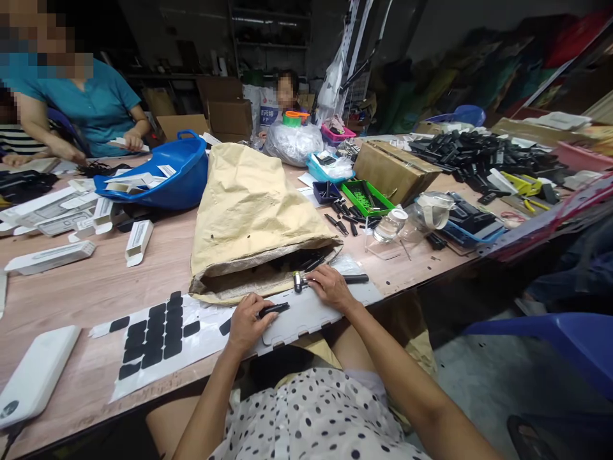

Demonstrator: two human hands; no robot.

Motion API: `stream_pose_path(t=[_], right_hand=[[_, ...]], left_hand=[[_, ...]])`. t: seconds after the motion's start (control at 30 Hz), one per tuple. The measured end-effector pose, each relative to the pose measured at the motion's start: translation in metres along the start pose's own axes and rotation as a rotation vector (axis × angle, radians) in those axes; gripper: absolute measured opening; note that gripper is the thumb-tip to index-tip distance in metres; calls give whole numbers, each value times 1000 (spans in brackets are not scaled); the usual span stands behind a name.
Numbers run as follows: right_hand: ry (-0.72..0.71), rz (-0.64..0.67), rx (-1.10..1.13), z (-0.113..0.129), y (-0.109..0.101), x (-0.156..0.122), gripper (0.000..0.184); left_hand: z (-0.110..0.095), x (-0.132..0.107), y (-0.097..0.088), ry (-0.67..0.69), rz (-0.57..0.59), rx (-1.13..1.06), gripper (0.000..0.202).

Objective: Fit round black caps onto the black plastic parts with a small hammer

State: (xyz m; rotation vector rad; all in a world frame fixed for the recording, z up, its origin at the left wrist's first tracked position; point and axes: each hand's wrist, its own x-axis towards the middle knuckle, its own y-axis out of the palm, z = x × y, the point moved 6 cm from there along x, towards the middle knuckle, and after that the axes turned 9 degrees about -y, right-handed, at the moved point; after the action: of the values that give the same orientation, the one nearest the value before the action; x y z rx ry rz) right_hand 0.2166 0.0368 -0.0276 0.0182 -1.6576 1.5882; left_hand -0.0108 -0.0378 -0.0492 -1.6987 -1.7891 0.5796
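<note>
the left hand (pixel 246 322) is curled shut, pinching a slim black piece (pixel 274 310) between thumb and fingers; the piece sticks out to the right of the hand and lies low over a white flat card (pixel 306 314). the heel of this hand rests on the same card. the right hand (pixel 330 285) sits just beyond and to the right of the left one, fingers bent down and closed over a small hammer (pixel 299 281). the metal head of the hammer shows at the left of the fingers and its black handle runs out past the right of the hand along the surface (pixel 119 275). whether the head touches the card cannot be told.

directly ahead of both hands lies a big brown paper sack (pixel 249 211) on its side, its open mouth facing them, with dark slim parts visible inside. left of the left hand is a clear sheet of black pads (pixel 156 332), and further left a white box (pixel 36 374). far ahead to the left is a blue basin (pixel 163 176) holding white cartons. ahead and right of the right hand stand a glass jar (pixel 390 225), a green tray (pixel 366 198) and a cardboard box (pixel 393 167). at the far left a person in a teal shirt (pixel 96 105) works with white cartons.
</note>
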Motion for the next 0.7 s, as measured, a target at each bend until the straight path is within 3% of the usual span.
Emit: stream_pose_path(t=[0.7], right_hand=[[102, 39, 6, -3, 4, 2, 10]], left_hand=[[1, 2, -5, 60, -31, 19, 26]])
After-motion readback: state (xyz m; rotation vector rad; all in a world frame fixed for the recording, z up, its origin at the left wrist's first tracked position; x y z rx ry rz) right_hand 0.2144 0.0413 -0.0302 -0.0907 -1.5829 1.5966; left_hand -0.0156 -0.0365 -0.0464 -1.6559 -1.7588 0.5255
